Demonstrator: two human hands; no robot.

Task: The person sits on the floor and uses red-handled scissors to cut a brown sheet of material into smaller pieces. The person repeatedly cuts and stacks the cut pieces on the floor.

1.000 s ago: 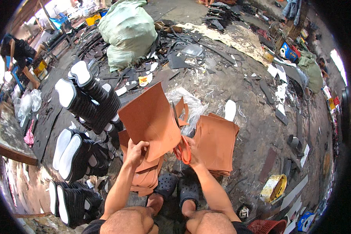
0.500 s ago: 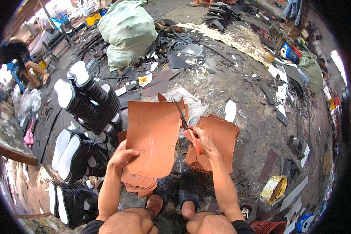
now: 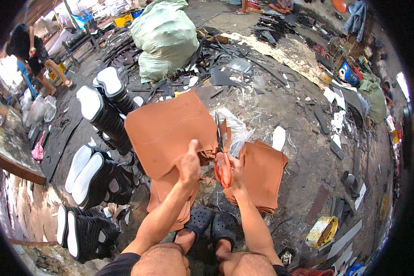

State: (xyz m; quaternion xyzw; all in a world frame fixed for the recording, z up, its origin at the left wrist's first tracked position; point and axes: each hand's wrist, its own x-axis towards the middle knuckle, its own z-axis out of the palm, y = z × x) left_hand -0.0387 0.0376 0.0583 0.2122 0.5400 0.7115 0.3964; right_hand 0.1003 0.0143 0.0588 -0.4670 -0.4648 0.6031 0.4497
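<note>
A brown leather-like sheet with a faint curved outline drawn on it is gripped along its near edge by my left hand, thumb on top. My right hand holds orange-handled scissors, their dark blades pointing away from me beside the sheet's right edge. Beneath my left forearm lies a pile of cut brown pieces, partly covered by the sheet. To the right of the scissors sits a stack of brown sheets on the ground.
Stacks of dark soles with white tops stand to my left. A large pale green sack sits among dark scraps farther off. At right lie a yellow-rimmed container and loose strips. One person is bending at the far left.
My left hand has moved right, and the sheet has been turned and lifted away from me. The scissors have swung more upright. My view has shifted slightly left.
</note>
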